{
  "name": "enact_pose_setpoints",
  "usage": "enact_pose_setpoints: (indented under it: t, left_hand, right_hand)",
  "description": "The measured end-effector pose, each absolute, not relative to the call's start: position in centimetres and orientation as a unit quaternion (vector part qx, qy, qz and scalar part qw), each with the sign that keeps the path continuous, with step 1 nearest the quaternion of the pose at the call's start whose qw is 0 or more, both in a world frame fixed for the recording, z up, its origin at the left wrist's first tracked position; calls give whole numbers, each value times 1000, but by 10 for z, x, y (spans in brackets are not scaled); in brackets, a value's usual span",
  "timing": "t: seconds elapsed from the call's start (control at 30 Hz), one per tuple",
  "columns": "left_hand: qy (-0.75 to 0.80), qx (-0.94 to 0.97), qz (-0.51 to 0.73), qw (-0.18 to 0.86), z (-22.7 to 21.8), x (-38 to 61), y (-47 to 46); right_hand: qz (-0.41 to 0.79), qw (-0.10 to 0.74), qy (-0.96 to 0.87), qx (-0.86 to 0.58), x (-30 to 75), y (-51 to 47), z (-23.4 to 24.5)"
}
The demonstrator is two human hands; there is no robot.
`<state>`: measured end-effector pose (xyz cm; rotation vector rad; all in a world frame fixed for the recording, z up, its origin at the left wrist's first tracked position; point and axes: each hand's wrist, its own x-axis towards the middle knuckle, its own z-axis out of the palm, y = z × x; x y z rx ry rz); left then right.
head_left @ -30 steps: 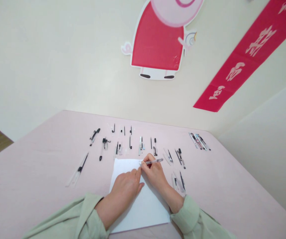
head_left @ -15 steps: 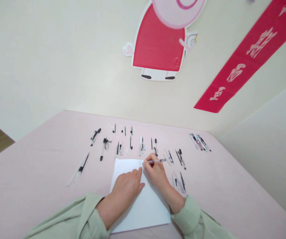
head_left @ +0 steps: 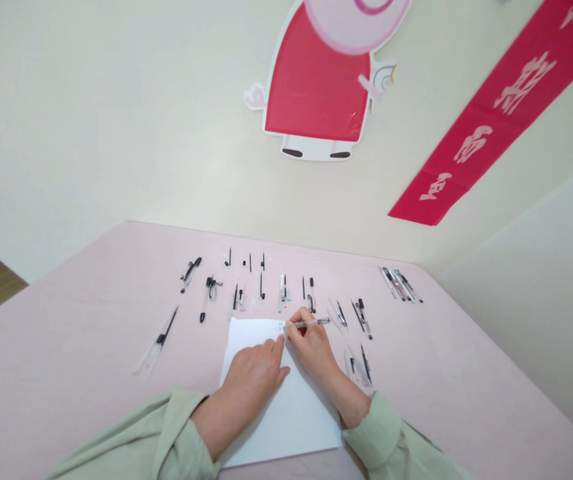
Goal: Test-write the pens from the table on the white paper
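Observation:
A sheet of white paper (head_left: 291, 420) lies on the table in front of me. My left hand (head_left: 254, 373) rests flat on its upper left part, fingers stretched out. In my right hand (head_left: 311, 343) is a clear-barrelled pen (head_left: 316, 323), pinched between thumb and fingers near its point. That point meets the paper's upper right edge area, beside small marks (head_left: 281, 326). The tip itself is partly hidden by my fingers.
Pen parts surround the paper: a disassembled pen (head_left: 160, 339) on the left, black refills (head_left: 261, 285) and caps behind, more parts (head_left: 359, 367) on the right. Several whole pens (head_left: 400, 285) lie together at the back right of the pink-covered table (head_left: 66, 373). A wall stands behind.
My right hand and the pen have shifted very slightly to the left. My left hand stays in place on the paper.

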<state>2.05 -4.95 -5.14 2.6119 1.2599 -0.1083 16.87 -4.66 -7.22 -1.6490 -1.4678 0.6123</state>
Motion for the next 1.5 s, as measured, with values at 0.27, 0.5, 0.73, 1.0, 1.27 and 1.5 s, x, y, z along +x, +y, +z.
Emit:
enact_pose_setpoints:
  t: [0.27, 0.5, 0.73, 1.0, 1.27, 1.5]
  left_hand:
    - [431, 894, -39, 117, -51, 20, -50]
    - [429, 896, -32, 110, -52, 21, -49]
    - [424, 899, -21, 104, -55, 20, -50]
    - [421, 900, -21, 109, -54, 21, -48]
    - [423, 899, -29, 111, -52, 20, -49]
    - [425, 898, -26, 114, -54, 20, -49]
  right_hand:
    - [240, 413, -585, -655, 168, -47, -70]
    - [245, 409, -586, -655, 168, -47, -71]
    - [237, 414, -587, -654, 169, -47, -73]
    - [241, 411, -585, -656, 170, -47, -72]
    - [244, 412, -584, -656, 169, -47, -71]
    - [239, 409, -586, -657, 169, -47, -74]
